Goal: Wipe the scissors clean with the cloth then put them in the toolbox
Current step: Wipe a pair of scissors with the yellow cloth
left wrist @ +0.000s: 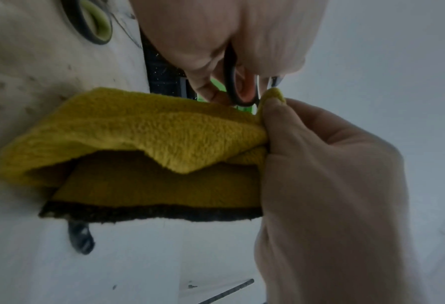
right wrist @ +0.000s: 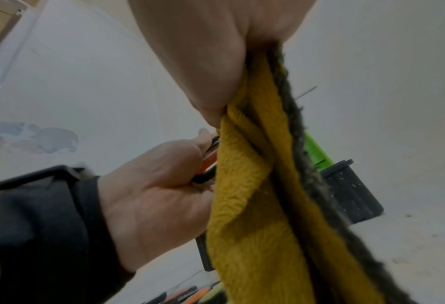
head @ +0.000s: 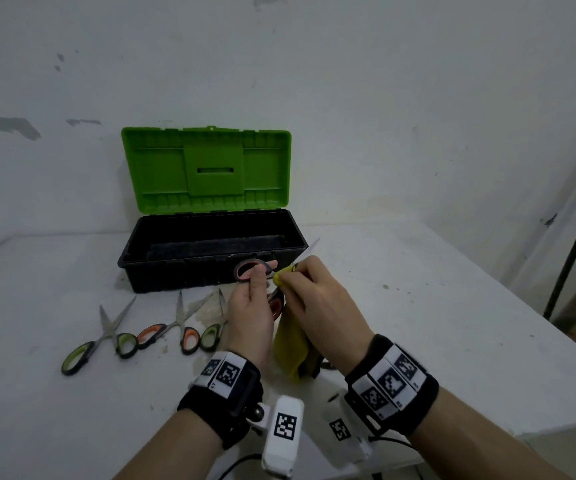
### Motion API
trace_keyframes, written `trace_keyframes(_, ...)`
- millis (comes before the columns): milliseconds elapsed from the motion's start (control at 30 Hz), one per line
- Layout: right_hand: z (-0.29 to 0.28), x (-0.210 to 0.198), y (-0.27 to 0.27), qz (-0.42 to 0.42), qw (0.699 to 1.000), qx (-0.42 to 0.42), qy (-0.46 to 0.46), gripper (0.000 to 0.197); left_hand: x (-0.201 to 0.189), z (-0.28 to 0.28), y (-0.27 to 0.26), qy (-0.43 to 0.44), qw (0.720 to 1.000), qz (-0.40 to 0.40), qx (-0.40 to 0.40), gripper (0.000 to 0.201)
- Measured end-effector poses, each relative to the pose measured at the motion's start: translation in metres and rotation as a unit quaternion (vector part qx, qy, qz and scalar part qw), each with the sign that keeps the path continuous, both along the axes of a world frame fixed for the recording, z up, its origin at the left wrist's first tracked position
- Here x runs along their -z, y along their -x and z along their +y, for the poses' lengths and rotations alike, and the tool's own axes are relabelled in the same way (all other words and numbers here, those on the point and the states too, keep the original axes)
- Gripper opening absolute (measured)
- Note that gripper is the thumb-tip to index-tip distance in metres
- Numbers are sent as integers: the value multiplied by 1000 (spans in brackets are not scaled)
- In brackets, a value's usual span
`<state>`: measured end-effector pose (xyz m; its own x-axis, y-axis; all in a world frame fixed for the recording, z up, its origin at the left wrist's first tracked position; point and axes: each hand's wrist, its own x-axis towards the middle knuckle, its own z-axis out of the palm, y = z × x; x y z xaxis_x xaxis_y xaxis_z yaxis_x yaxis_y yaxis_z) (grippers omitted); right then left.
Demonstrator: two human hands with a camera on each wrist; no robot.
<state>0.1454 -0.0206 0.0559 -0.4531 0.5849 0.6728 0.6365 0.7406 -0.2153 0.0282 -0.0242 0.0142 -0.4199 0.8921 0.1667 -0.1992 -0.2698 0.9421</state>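
My left hand (head: 257, 284) grips the red-handled scissors (head: 247, 270) by their handles, just in front of the open toolbox (head: 162, 271). The blade tip (head: 314, 244) points up and to the right over the box's rim. My right hand (head: 297, 276) pinches the yellow cloth (head: 291, 344) around the blades near the pivot, and the rest of the cloth hangs down. In the left wrist view the handle loop (left wrist: 239, 90) sits between my fingers, beside the cloth (left wrist: 138, 133). The right wrist view shows the cloth (right wrist: 255, 195) hiding most of the scissors (right wrist: 209, 160).
The toolbox has a black base and a raised green lid (head: 207, 168) against the wall. Three more scissors lie on the white table left of my hands: green-handled (head: 106, 336), orange-handled (head: 172, 329), and green-handled (head: 214, 329). The table edge (head: 521, 327) runs down the right.
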Motion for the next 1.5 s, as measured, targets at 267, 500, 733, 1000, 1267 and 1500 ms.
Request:
trace_keyframes(267, 30, -27, -20, 40, 987, 135, 80, 22, 2, -7, -1, -24, 994, 92, -49, 32)
trace_keyframes(500, 12, -12, -10, -24, 998, 43, 50, 19, 2, -5, -1, -12, 992, 121, -38, 31)
trace_keyframes(733, 29, -26, -29, 37, 991, 112, 65, 17, 4, -9, 0, 0, 994, 100, -50, 30)
trace_keyframes(1000, 25, -5, -16, -90, 991, 79, 53, 18, 9, -6, -1, -10, 989, 141, -44, 32)
trace_keyframes(1267, 9, -9, -19, 22, 998, 57, 8, 12, 9, 0, 1, 102, 993, -48, -41, 46)
trace_keyframes(1500, 6, 14, -7, 1, 998, 56, 28, 8, 3, -1, -6, 79, 992, -89, -39, 50)
